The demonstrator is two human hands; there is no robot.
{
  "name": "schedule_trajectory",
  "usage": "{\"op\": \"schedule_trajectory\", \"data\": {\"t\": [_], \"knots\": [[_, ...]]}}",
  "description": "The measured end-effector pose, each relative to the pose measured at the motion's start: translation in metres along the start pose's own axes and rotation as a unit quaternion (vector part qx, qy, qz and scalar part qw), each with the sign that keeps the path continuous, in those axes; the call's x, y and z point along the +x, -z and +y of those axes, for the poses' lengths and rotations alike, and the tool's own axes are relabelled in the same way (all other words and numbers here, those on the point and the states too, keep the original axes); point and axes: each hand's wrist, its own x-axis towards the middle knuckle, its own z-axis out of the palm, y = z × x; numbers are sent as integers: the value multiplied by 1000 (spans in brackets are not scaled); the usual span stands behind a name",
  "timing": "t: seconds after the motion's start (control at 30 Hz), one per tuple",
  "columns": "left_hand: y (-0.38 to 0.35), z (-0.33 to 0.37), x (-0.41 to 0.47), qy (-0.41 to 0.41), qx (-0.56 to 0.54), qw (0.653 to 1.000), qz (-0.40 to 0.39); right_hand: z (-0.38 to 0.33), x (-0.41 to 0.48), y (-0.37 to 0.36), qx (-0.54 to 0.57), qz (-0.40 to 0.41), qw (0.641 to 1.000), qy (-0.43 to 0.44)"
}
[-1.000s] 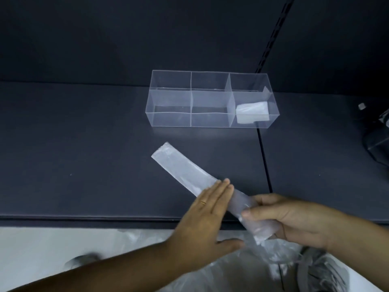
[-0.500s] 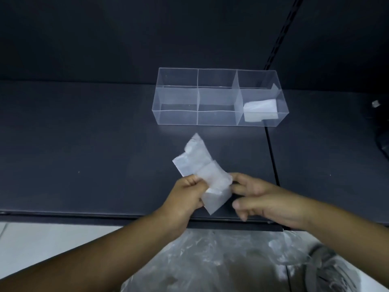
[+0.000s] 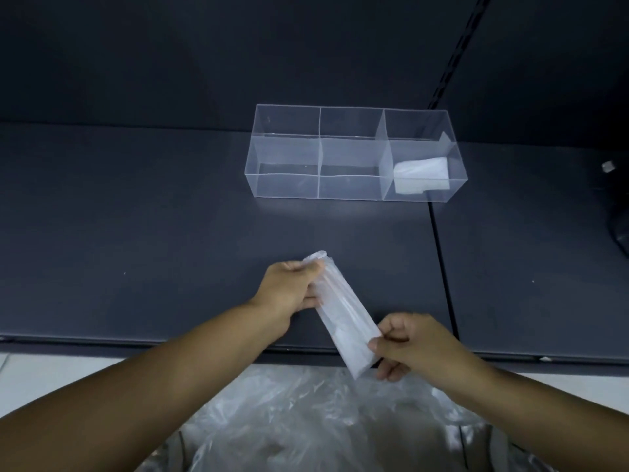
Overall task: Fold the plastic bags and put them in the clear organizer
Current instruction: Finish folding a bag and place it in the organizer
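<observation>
At the bottom of the frame, nearest us, a heap of loose plastic bags (image 3: 306,424) lies crumpled below the front edge of the dark shelf (image 3: 136,240). Just above it, in the lower centre, we hold a plastic bag (image 3: 343,318) already folded into a long narrow band that slants from upper left to lower right across the shelf's edge. We cannot tell whether it rests on the shelf.

Our right hand (image 3: 408,349) pinches its lower end between thumb and curled fingers. Our left hand (image 3: 289,294) grips the upper end, thumb on top and fingers wrapped beneath.

We judge the step in hand to be the folding of this bag: the lengthwise folds look done, but the band seems too long for a compartment. The next move calls for bringing one end over onto the other, perhaps twice, and pressing the creases so the slippery film does not spring open.

Farther up, right of centre, the clear organizer (image 3: 286,185) stands on the shelf, well apart from our hands. Its right-hand compartment holds one folded bag (image 3: 422,177); we see nothing in the middle and left ones.
</observation>
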Motion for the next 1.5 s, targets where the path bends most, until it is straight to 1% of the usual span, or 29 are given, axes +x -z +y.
{"op": "schedule_trajectory", "data": {"t": [0.2, 0.27, 0.3, 0.33, 0.37, 0.4, 0.43, 0.47, 0.5, 0.53, 0.57, 0.6, 0.67, 0.7, 0.73, 0.77, 0.83, 0.87, 0.93, 0.97, 1.0, 1.07, 1.1, 1.13, 1.2, 1.33, 1.43, 1.5], "knots": [[0, 2, 6, -92, 72, 993, 7, 4, -5, 4, 62, 6, 998, -27], [1, 3, 7, -154, 118, 981, 24, 4, -5, 3, 75, 14, 997, -31], [2, 3, 5, -200, 159, 966, 43, 3, -5, 2, 81, 16, 996, -33], [3, 3, 1, -263, 208, 940, 68, 3, -5, 2, 84, 17, 996, -36], [4, 1, -6, -344, 262, 897, 89, 2, -5, 2, 86, 17, 995, -39], [3, -3, -15, -432, 318, 839, 86, 1, -6, 3, 86, 17, 995, -42], [2, -10, -24, -504, 373, 777, 52, 0, -6, 3, 86, 15, 995, -43], [1, -22, -33, -553, 419, 720, -1, 0, -6, 3, 86, 14, 995, -42], [0, -34, -40, -571, 459, 678, -56, -1, -7, 2, 87, 14, 995, -41], [0, -43, -46, -563, 495, 654, -100, -2, -7, 2, 89, 16, 995, -40], [0, -51, -49, -544, 524, 643, -128, -3, -8, 2, 90, 16, 995, -42], [2, -57, -49, -529, 543, 637, -139, -4, -9, 2, 93, 13, 994, -47], [4, -61, -48, -526, 556, 630, -132, -7, -12, 3, 128, -4, 989, -71], [4, -60, -47, -529, 550, 633, -128, -10, -13, 5, 162, -17, 983, -88], [3, -60, -47, -530, 535, 646, -126, -14, -15, 6, 200, -32, 974, -99], [2, -59, -47, -526, 514, 665, -126, -19, -17, 9, 230, -45, 967, -102], [1, -55, -49, -497, 465, 720, -132, -31, -20, 14, 247, -58, 964, -84], [2, -52, -50, -468, 439, 754, -138, -35, -20, 17, 221, -48, 972, -58], [4, -44, -48, -410, 386, 816, -132, -39, -15, 26, 81, 20, 996, 30], [4, -40, -45, -388, 359, 840, -122, -40, -11, 29, 11, 56, 995, 77], [3, -35, -41, -366, 328, 864, -112, -39, -6, 31, -30, 67, 991, 109], [3, -28, -33, -303, 255, 911, -114, -35, 4, 27, -35, 27, 991, 124], [2, -25, -29, -271, 226, 928, -120, -31, 9, 22, -25, 0, 993, 119], [1, -23, -25, -243, 210, 939, -124, -27, 13, 16, -18, -17, 993, 114], [0, -22, -20, -210, 205, 948, -121, -21, 20, 6, -15, -15, 993, 115], [0, -22, -15, -186, 183, 960, -99, -22, 32, -1, -10, 64, 993, 101], [-1, -21, -9, -152, 116, 978, -85, -26, 38, -6, -9, 104, 991, 79], [1, -16, -4, -141, 77, 986, -50, -29, 41, -8, 4, 118, 991, 59]]}}
